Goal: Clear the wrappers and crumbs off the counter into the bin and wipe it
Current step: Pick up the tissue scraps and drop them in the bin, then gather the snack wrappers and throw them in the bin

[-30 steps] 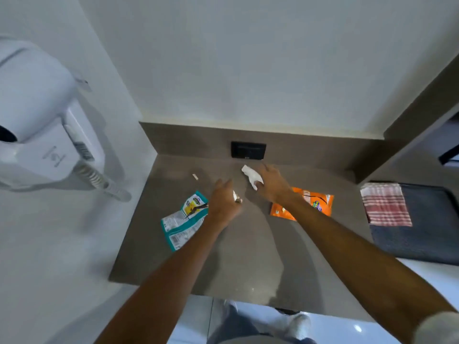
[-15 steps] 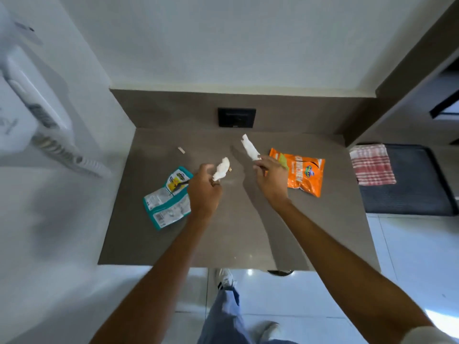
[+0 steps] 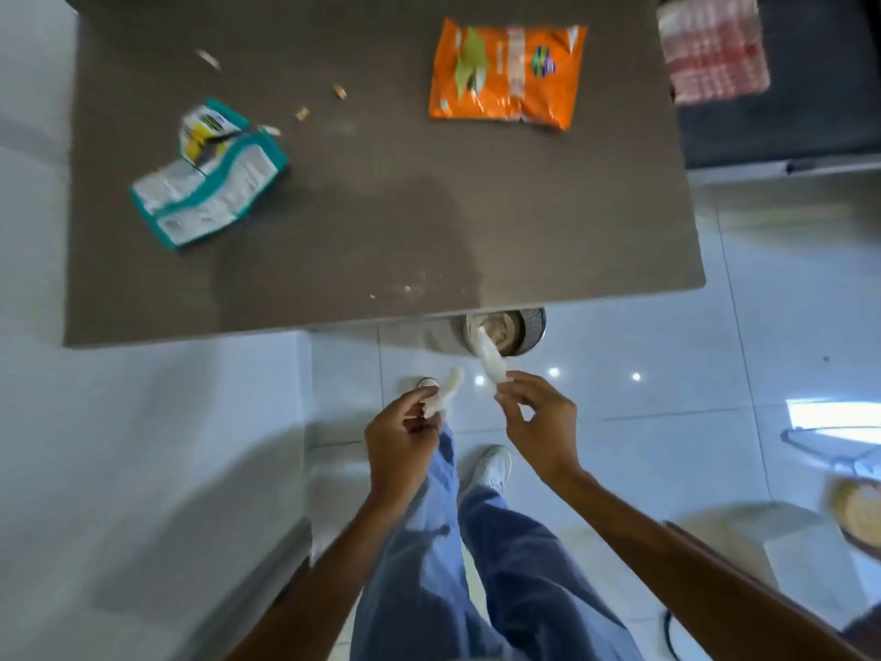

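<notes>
My left hand (image 3: 405, 434) pinches a small crumpled white paper scrap (image 3: 442, 398) over the floor in front of the counter. My right hand (image 3: 541, 422) pinches a longer white paper scrap (image 3: 490, 357) whose tip hangs over the round metal bin (image 3: 529, 329), half hidden under the counter edge. On the brown counter (image 3: 381, 221) lie a teal and white wrapper (image 3: 210, 176) at the left and an orange snack bag (image 3: 507, 73) at the back right. Small crumbs (image 3: 339, 90) lie between them, with finer crumbs (image 3: 407, 288) near the front edge.
A red checked cloth (image 3: 712, 45) lies on a dark surface (image 3: 810, 102) to the right of the counter. White glossy floor tiles (image 3: 667, 355) surround my legs and shoes. A white wall (image 3: 28, 183) borders the counter on the left.
Both hands lifted the white scraps off the counter and pulled back toward me, down past the front edge to the bin. My view has tilted downward.
</notes>
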{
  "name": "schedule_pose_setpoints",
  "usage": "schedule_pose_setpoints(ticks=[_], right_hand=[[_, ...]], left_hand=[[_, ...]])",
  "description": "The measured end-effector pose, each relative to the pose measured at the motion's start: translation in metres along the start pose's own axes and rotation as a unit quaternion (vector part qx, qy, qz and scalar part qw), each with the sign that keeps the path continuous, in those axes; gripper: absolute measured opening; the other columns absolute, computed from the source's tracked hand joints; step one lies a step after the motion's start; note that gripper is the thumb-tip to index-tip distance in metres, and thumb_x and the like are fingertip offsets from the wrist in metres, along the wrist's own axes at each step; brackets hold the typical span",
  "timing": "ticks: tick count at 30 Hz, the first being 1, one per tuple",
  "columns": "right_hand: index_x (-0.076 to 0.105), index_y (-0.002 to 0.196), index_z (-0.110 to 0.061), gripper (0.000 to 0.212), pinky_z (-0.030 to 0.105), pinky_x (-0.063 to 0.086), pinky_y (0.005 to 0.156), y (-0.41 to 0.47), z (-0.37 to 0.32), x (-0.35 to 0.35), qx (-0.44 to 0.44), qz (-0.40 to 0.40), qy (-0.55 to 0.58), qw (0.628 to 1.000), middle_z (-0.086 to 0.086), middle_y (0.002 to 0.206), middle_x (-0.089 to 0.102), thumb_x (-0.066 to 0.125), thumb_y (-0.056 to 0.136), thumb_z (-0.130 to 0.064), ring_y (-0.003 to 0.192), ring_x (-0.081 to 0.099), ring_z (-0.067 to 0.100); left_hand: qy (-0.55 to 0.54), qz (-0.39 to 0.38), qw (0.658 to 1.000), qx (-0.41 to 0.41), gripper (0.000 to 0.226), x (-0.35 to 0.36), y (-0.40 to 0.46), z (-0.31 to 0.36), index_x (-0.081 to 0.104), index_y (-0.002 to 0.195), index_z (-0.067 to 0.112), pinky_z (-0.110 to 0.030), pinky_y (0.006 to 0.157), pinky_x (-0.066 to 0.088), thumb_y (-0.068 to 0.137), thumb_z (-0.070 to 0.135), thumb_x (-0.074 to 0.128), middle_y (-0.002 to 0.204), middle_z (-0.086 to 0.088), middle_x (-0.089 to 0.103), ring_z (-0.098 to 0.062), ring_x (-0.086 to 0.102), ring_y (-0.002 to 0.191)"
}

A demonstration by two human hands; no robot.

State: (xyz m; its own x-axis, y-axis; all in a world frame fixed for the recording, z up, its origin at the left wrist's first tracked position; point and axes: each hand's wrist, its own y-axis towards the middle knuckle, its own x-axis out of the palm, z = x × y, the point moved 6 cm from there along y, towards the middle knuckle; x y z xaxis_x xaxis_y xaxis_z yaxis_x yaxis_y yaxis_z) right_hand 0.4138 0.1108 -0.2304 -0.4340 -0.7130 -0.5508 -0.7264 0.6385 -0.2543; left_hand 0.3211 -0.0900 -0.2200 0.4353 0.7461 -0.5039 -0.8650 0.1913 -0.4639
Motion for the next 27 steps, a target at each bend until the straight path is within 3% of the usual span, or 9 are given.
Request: schedule_pose_setpoints(ticks=[2, 4, 6, 11, 17, 19, 21, 24, 27], right_hand=[[0.081, 0.088, -0.017, 0.013, 0.002, 0.047, 0.071, 0.028, 0.062, 0.023, 0.114, 0.022, 0.025, 0.993, -0.011, 0.094, 0.074, 0.078, 0.083, -0.006, 0.078, 0.068, -0.005], [0.081, 0.080, -0.020, 0.018, 0.020, 0.054, 0.076, 0.066, 0.125, 0.054, 0.234, 0.028, 0.103, 0.966, -0.004, 0.088, 0.077, 0.075, 0.081, -0.003, 0.078, 0.068, 0.007], [0.079, 0.080, -0.005, 0.011, 0.033, 0.054, 0.081, 0.109, 0.183, 0.090, 0.322, 0.041, 0.244, 0.914, 0.006, 0.088, 0.073, 0.075, 0.077, 0.004, 0.084, 0.065, 0.017], [0.064, 0.108, 0.006, 0.023, 0.021, 0.062, 0.066, 0.187, 0.280, 0.155, 0.425, 0.065, 0.448, 0.784, 0.017, 0.101, 0.066, 0.070, 0.087, 0.007, 0.086, 0.069, 0.023], [0.060, 0.134, -0.008, 0.039, 0.036, 0.065, 0.081, 0.186, 0.272, 0.141, 0.413, 0.003, 0.334, 0.847, 0.016, 0.126, 0.063, 0.048, 0.098, 0.002, 0.100, 0.068, 0.027], [0.067, 0.128, -0.013, 0.039, 0.042, 0.058, 0.097, 0.154, 0.230, 0.108, 0.321, 0.013, 0.165, 0.933, 0.014, 0.127, 0.069, 0.050, 0.095, -0.001, 0.115, 0.067, 0.031], [0.067, 0.127, -0.017, 0.039, 0.035, 0.051, 0.106, 0.114, 0.157, 0.069, 0.122, 0.000, -0.014, 0.992, 0.007, 0.131, 0.069, 0.054, 0.094, -0.001, 0.126, 0.062, 0.028], [0.066, 0.124, -0.013, 0.037, 0.037, 0.041, 0.111, 0.041, 0.045, 0.031, -0.183, -0.015, -0.174, 0.968, 0.009, 0.145, 0.059, 0.041, 0.099, -0.007, 0.143, 0.045, 0.029], [0.069, 0.116, -0.015, 0.037, 0.036, 0.040, 0.109, 0.010, -0.057, -0.006, -0.324, 0.033, -0.115, 0.938, 0.007, 0.146, 0.058, 0.036, 0.101, -0.015, 0.146, 0.042, 0.028]], left_hand=[[0.001, -0.022, 0.999, -0.049, 0.031, 0.053, 0.030, -0.031, 0.080, 0.113, 0.021, -0.001, 0.075, 0.052, 0.084, 0.009, 0.079, 0.099, 0.005, 0.083, -0.012, 0.077, 0.088], [-0.005, -0.038, 0.996, -0.082, 0.031, 0.106, 0.076, -0.053, 0.080, 0.111, 0.020, -0.019, 0.083, 0.061, 0.082, 0.012, 0.081, 0.100, 0.000, 0.084, -0.016, 0.078, 0.090], [-0.001, -0.057, 0.993, -0.102, 0.031, 0.161, 0.129, -0.076, 0.081, 0.110, 0.018, -0.029, 0.087, 0.062, 0.080, 0.013, 0.083, 0.099, -0.004, 0.084, -0.023, 0.079, 0.093], [0.042, -0.098, 0.988, -0.112, 0.037, 0.265, 0.245, -0.117, 0.081, 0.111, 0.018, -0.031, 0.088, 0.062, 0.074, 0.015, 0.084, 0.108, -0.006, 0.084, -0.024, 0.078, 0.103], [0.055, -0.192, 0.978, -0.066, 0.071, 0.272, 0.252, -0.101, 0.060, 0.147, 0.019, -0.024, 0.103, 0.054, 0.081, 0.003, 0.081, 0.138, -0.002, 0.071, -0.013, 0.067, 0.116], [0.071, -0.178, 0.981, -0.003, 0.064, 0.236, 0.209, -0.073, 0.059, 0.148, 0.016, -0.035, 0.109, 0.056, 0.087, 0.002, 0.075, 0.144, -0.007, 0.067, -0.021, 0.068, 0.126], [0.081, -0.148, 0.981, 0.096, 0.055, 0.187, 0.152, -0.036, 0.062, 0.144, 0.011, -0.040, 0.107, 0.058, 0.091, -0.001, 0.069, 0.146, -0.010, 0.064, -0.025, 0.064, 0.132], [0.115, -0.073, 0.960, 0.243, 0.036, 0.103, 0.062, 0.012, 0.073, 0.126, 0.012, -0.036, 0.110, 0.055, 0.093, -0.001, 0.067, 0.139, -0.007, 0.067, -0.022, 0.061, 0.136], [0.095, 0.017, 0.929, 0.358, 0.031, 0.016, 0.014, 0.066, 0.076, 0.115, 0.019, -0.018, 0.122, 0.038, 0.091, 0.001, 0.064, 0.142, -0.006, 0.064, -0.021, 0.048, 0.150]])
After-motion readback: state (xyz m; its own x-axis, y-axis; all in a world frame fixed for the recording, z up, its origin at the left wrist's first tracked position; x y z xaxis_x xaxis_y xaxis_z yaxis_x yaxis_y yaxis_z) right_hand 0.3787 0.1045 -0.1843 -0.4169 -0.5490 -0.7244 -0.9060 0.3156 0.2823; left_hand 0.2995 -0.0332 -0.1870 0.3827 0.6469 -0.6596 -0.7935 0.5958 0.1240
